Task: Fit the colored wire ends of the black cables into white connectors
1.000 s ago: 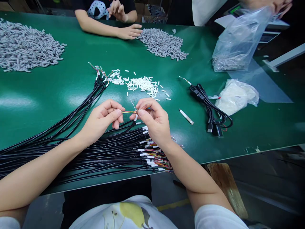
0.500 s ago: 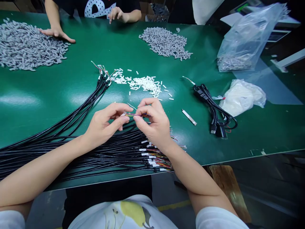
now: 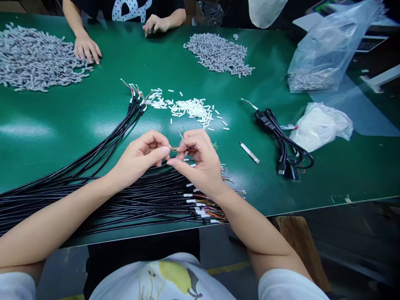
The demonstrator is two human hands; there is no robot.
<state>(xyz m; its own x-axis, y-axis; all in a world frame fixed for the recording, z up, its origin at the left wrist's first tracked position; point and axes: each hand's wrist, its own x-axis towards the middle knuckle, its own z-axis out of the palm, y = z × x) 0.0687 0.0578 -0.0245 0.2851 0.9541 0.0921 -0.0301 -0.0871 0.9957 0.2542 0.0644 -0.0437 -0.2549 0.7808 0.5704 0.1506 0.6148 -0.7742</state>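
My left hand pinches a cable end whose thin coloured wires run across to the right. Facing it, my right hand has its fingers curled closed on those wires; a pale wire tip sticks up above the fingers. Under both hands lies a thick bundle of black cables, with white sleeves and stripped coloured ends at the right. A smaller group of black cables fans up to the left. Just beyond my hands is a scatter of short white tubes.
Grey piles of small pieces lie on the green table. A co-worker's hand rests at the left pile. To the right are a white-handled tool, a coiled USB cable, a white bag and a clear bag.
My right fingers have shifted their hold on the wires, the thumb now lower and further left. My left fingers have closed nearer the wires. The co-worker's left-side hand has turned its fingers downward.
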